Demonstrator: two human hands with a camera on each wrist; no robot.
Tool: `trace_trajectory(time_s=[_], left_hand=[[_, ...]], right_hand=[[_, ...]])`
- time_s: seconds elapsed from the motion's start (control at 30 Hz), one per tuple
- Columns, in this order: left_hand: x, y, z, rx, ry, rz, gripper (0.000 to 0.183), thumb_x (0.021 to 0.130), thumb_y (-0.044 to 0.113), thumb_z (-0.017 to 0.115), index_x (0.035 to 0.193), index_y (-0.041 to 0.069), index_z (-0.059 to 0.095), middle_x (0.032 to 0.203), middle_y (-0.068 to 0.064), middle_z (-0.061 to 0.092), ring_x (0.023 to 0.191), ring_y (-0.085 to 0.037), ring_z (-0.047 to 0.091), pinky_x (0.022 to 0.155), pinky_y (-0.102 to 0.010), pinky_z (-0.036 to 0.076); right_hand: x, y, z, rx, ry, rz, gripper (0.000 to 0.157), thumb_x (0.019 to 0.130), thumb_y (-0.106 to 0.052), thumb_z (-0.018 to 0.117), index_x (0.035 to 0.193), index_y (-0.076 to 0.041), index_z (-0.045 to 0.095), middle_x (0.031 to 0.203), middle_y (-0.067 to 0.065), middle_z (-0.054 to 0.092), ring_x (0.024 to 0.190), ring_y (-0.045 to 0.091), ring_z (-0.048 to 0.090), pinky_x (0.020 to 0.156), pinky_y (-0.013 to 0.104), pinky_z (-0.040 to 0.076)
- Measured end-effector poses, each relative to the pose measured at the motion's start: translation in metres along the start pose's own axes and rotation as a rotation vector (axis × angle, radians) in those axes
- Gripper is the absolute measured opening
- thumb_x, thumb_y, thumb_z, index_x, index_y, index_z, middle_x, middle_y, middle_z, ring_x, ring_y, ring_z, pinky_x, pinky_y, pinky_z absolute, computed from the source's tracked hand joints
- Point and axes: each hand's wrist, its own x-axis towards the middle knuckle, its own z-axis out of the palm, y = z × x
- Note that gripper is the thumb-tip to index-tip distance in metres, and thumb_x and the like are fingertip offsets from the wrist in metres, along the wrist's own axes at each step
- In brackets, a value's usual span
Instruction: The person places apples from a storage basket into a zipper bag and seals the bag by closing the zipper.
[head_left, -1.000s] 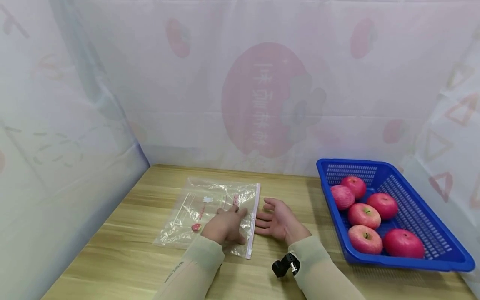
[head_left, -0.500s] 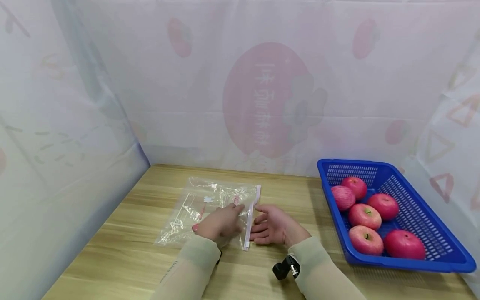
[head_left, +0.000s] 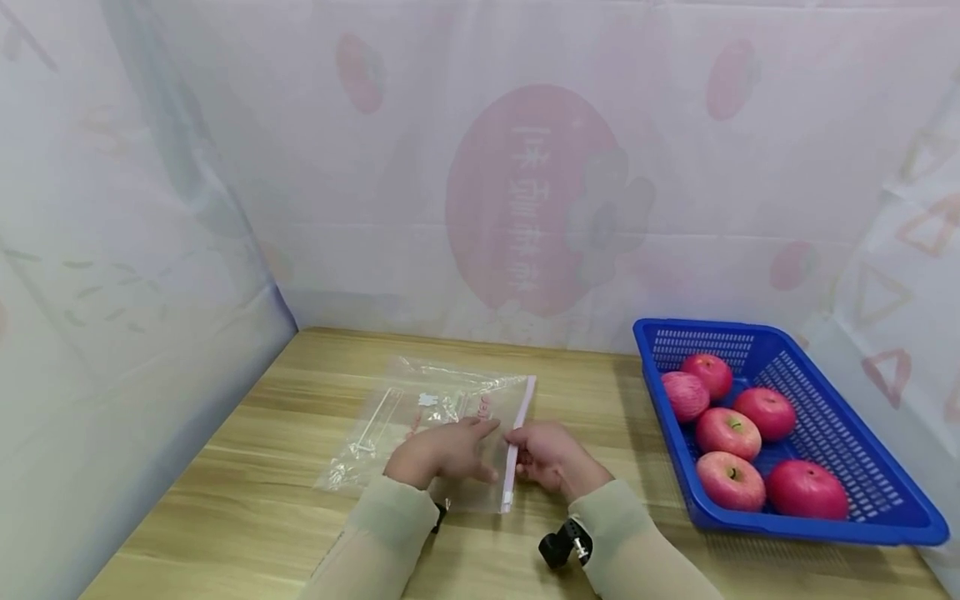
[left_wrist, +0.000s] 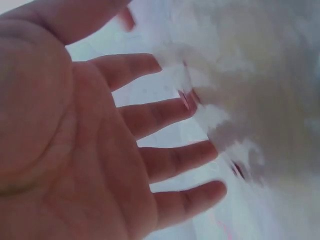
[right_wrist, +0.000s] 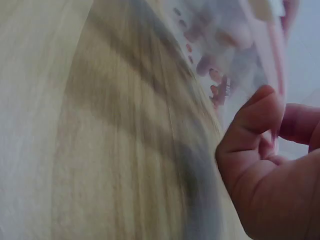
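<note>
A clear zip bag [head_left: 397, 417] with pink and white print lies on the wooden table, its pink zip edge [head_left: 526, 402] facing right and a white slider [head_left: 507, 498] at the near end. My right hand [head_left: 557, 457] pinches the middle of that zip edge between curled fingers and thumb; the right wrist view shows the edge [right_wrist: 276, 60] raised off the table. Over the bag's near part is my left hand [head_left: 450, 450], fingers extended. In the left wrist view, its palm and spread fingers [left_wrist: 170, 162] lie against the clear film.
To the right stands a blue plastic basket [head_left: 862, 433] holding several red apples [head_left: 731, 432]. White printed cloth [head_left: 360, 208] encloses the table [head_left: 240, 450] at the back and sides. A small black device [head_left: 562, 546] is strapped at the right wrist.
My right hand has gone from open fingers beside the zip edge to pinching it. The zip edge has shifted slightly right and lifted. My left hand stays over the bag.
</note>
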Motion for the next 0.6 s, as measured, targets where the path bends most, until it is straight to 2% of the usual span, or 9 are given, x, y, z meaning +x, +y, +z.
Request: trace_trajectory(time_s=[0.1, 0.2, 0.27, 0.3, 0.4, 0.53, 0.6], left_hand=[[0.002, 0.005, -0.006, -0.031, 0.055, 0.024, 0.072, 0.091, 0.038, 0.071, 0.151, 0.01, 0.044, 0.149, -0.013, 0.046, 0.127, -0.032, 0.051, 0.103, -0.05, 0.04], [0.007, 0.011, -0.011, -0.067, 0.156, 0.015, 0.06, 0.096, 0.035, 0.063, 0.145, 0.004, 0.05, 0.137, -0.013, 0.057, 0.114, -0.03, 0.061, 0.096, -0.047, 0.047], [0.011, 0.017, -0.014, -0.077, 0.224, -0.006, 0.051, 0.097, 0.034, 0.06, 0.136, 0.002, 0.058, 0.124, -0.013, 0.065, 0.101, -0.029, 0.065, 0.087, -0.046, 0.051], [0.014, 0.02, -0.015, -0.06, 0.259, -0.013, 0.047, 0.097, 0.035, 0.059, 0.13, 0.002, 0.062, 0.117, -0.013, 0.067, 0.104, -0.027, 0.064, 0.086, -0.045, 0.052], [0.022, 0.029, -0.017, -0.05, 0.303, -0.047, 0.035, 0.096, 0.035, 0.059, 0.101, 0.003, 0.07, 0.09, -0.01, 0.068, 0.08, -0.025, 0.064, 0.069, -0.041, 0.053], [0.027, 0.034, -0.016, -0.054, 0.312, -0.1, 0.034, 0.096, 0.034, 0.061, 0.072, 0.01, 0.061, 0.064, -0.003, 0.055, 0.055, -0.019, 0.05, 0.049, -0.033, 0.042], [0.028, 0.035, -0.015, -0.052, 0.319, -0.105, 0.032, 0.094, 0.029, 0.061, 0.067, 0.012, 0.057, 0.06, 0.0, 0.05, 0.051, -0.017, 0.045, 0.047, -0.03, 0.038]], right_hand=[[-0.002, -0.001, 0.002, -0.126, 0.073, -0.047, 0.015, 0.095, -0.006, 0.062, 0.102, 0.007, 0.062, 0.077, 0.009, 0.062, 0.061, 0.013, 0.056, 0.05, 0.019, 0.047], [-0.005, -0.002, 0.003, -0.215, 0.111, -0.082, 0.015, 0.093, -0.01, 0.067, 0.099, 0.004, 0.066, 0.072, 0.009, 0.063, 0.056, 0.012, 0.057, 0.047, 0.019, 0.047], [-0.007, -0.004, 0.004, -0.255, 0.118, -0.11, 0.018, 0.092, -0.014, 0.07, 0.095, 0.004, 0.068, 0.07, 0.008, 0.063, 0.053, 0.011, 0.056, 0.047, 0.021, 0.047], [-0.009, -0.005, 0.004, -0.276, 0.124, -0.125, 0.018, 0.091, -0.016, 0.072, 0.093, 0.003, 0.069, 0.069, 0.007, 0.063, 0.052, 0.011, 0.055, 0.046, 0.022, 0.046], [-0.012, -0.008, 0.006, -0.338, 0.146, -0.169, 0.02, 0.088, -0.018, 0.075, 0.083, 0.0, 0.069, 0.065, 0.004, 0.061, 0.049, 0.012, 0.052, 0.046, 0.025, 0.043], [-0.015, -0.011, 0.008, -0.427, 0.174, -0.208, 0.018, 0.085, -0.017, 0.076, 0.077, -0.003, 0.069, 0.062, 0.003, 0.058, 0.049, 0.014, 0.049, 0.046, 0.027, 0.042], [-0.016, -0.011, 0.008, -0.449, 0.172, -0.216, 0.016, 0.084, -0.016, 0.076, 0.076, -0.004, 0.07, 0.062, 0.003, 0.058, 0.049, 0.014, 0.048, 0.046, 0.028, 0.043]])
